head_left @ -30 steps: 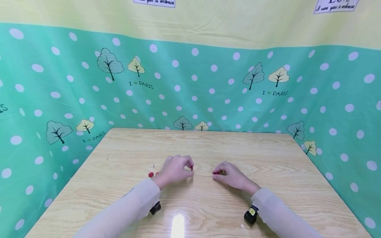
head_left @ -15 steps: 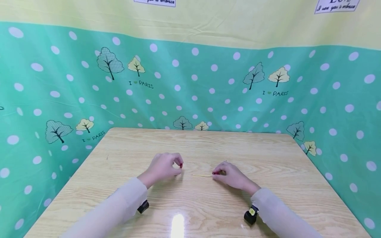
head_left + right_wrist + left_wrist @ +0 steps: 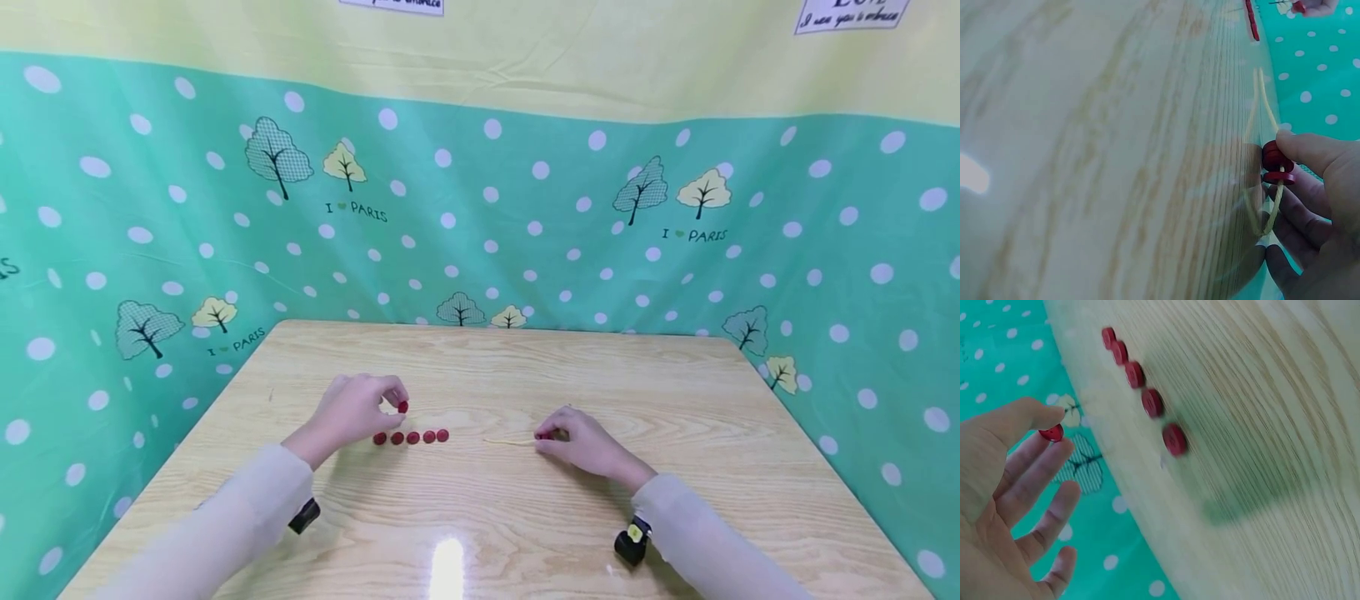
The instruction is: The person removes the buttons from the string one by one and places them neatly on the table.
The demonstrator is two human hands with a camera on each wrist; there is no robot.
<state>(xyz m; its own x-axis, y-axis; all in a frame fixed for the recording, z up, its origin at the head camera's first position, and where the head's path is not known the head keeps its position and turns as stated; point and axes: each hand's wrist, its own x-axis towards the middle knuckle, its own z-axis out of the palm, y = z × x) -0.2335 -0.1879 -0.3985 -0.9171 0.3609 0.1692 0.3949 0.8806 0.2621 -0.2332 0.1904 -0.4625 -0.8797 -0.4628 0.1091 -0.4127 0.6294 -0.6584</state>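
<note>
Between thumb and fingertips, my left hand (image 3: pixel 352 410) pinches a red button (image 3: pixel 1052 432), held up off the table. Below it, several red buttons (image 3: pixel 413 437) lie flat in a row on the wood. My right hand (image 3: pixel 588 447) is low over the table to the right and holds red buttons (image 3: pixel 1277 156) threaded on a pale yellow cord (image 3: pixel 1268 103). One threaded button (image 3: pixel 1279 178) sits slightly apart from the stacked ones in the right wrist view. The cord's free part (image 3: pixel 510 442) stretches left over the table toward the row. The fingers partly hide the threaded buttons.
The light wooden table (image 3: pixel 480 367) reaches back to a green dotted cloth (image 3: pixel 495 208) hanging behind and at the sides. A bright glare spot (image 3: pixel 447 567) shows near the front. Black wrist cameras (image 3: pixel 632 543) are strapped under both sleeves.
My left hand has moved left with the pinched button, away from the right hand, and the button row has come into view. The cord's left part is now visible. The right hand stays put.
</note>
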